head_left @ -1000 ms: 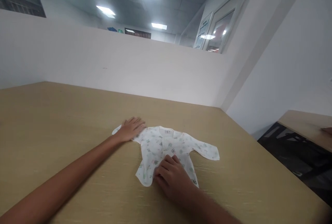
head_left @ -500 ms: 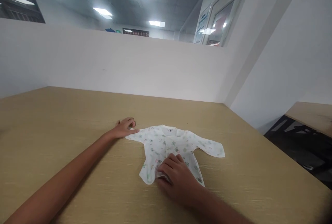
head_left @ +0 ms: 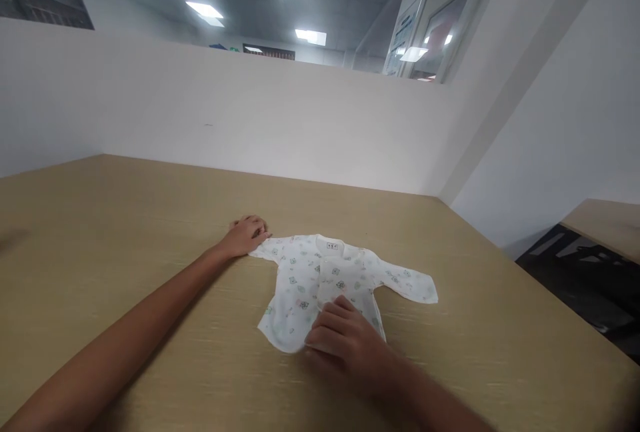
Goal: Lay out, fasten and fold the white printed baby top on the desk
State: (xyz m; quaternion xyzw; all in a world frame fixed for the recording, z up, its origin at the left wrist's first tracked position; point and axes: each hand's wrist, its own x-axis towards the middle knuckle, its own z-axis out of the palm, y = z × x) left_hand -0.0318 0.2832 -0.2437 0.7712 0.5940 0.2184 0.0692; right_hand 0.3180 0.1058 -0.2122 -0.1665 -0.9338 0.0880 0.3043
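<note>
A small white baby shirt (head_left: 320,279) with a faint print lies flat, front up, on a light wooden table (head_left: 125,232). My left hand (head_left: 246,235) is curled at the end of the shirt's left sleeve and pinches its cuff. My right hand (head_left: 346,339) rests on the shirt's bottom hem, fingers bent and gripping the fabric edge. The shirt's right sleeve (head_left: 410,282) stretches out flat toward the right, untouched.
A white partition wall (head_left: 250,125) runs along the table's far edge and meets another white wall at the right. A second wooden desk (head_left: 607,225) stands at the right, past a dark gap in the floor area (head_left: 575,272).
My left hand went from lying flat on the left sleeve to curling at its cuff and pulling it outward. My right hand slid down to the hem and closed on it.
</note>
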